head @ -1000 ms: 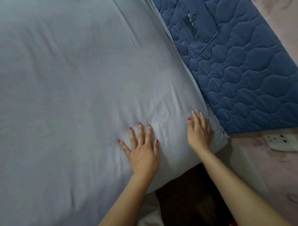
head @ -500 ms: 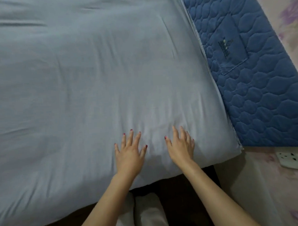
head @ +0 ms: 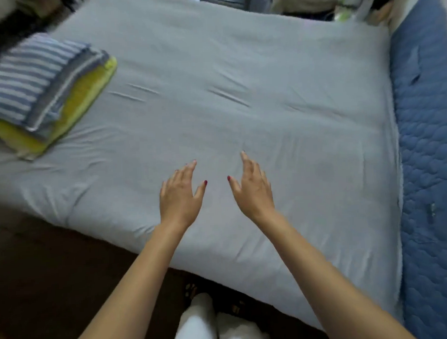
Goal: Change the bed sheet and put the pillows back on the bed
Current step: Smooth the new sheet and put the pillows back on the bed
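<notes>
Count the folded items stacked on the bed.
2, both at the far left corner of the grey bed sheet: a blue-and-white striped folded cloth on top, and a yellow folded item beneath it. The frame's left edge cuts the stack off, so more may be hidden.

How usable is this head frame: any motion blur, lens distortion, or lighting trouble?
Head view: motion blur smears the upper-left corner and softens the striped folded cloth; both the left hand and right hand are slightly soft but readable. Wide-angle bowing curves the edges of the grey sheet. Light is dim and even, no glare; the floor below the bed is nearly black.
</notes>
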